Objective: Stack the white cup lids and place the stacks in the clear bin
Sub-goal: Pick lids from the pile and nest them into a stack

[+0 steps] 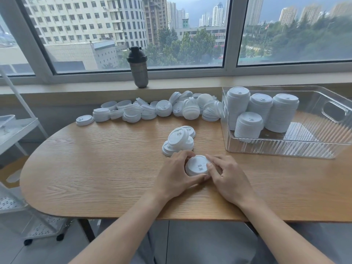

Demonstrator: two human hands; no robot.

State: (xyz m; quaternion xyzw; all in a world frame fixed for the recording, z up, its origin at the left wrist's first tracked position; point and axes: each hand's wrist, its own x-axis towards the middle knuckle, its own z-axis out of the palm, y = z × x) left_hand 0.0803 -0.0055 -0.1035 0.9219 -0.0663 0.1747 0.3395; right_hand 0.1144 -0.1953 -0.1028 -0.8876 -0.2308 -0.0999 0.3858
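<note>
- Clear ribbed plastic makes up the bin (285, 149) at your right on the wooden table (95, 168); it has a cut-out handle in its far end wall.
- In the bin you have four upright stacks of white lids (248, 122), grouped in its left part: three in a back row and a shorter one in front, touching its neighbours.
- Your left hand (177, 172) curls round the left side of a lid (197, 165) lying on the table in front of you, thumb under its near edge.
- Your right hand (228, 178) pinches the same lid from the right, one fingertip pressing on its top; whether this is one lid or a short stack, you cannot tell from here.
- Just beyond your hands sits a small heap of loose lids (180, 140), about four or five, overlapping and tilted.
- Along the table's far edge runs a long row of unsorted lids (163, 108), too jumbled to count, its right end reaching the bin's wall.
- One dark shaker bottle (138, 67) stands on the window sill, well apart from the lids.
- A white wheeled cart (19, 130) stands at your left.
</note>
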